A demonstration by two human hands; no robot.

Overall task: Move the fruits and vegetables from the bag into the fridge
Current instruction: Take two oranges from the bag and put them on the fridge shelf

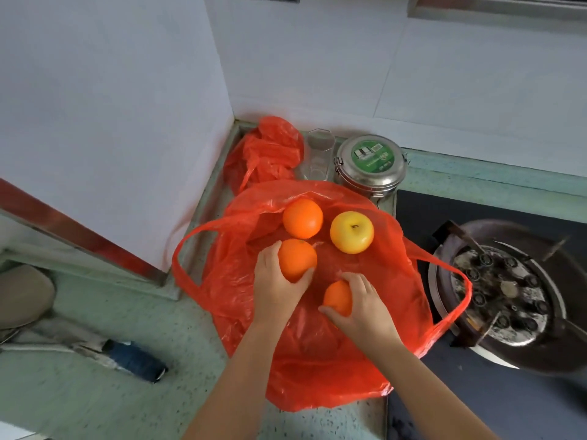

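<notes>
On a green kitchen counter (pixel 95 392), a red plastic bag (pixel 317 369) is lying open. The left hand (pixel 276 281) is gripping one orange (pixel 297 257); the right hand (pixel 365 309) is gripping a second orange (pixel 338 296). Behind them a third orange (pixel 302 218) and yellow apple (pixel 352 232) are resting on the bag, beside a gas burner (pixel 505 296).

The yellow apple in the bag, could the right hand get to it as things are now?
Probably not yet. The path to the yellow apple looks open, with nothing lying over it in the red bag, but the right hand is already closed around an orange, so it would likely need emptying first.
</notes>
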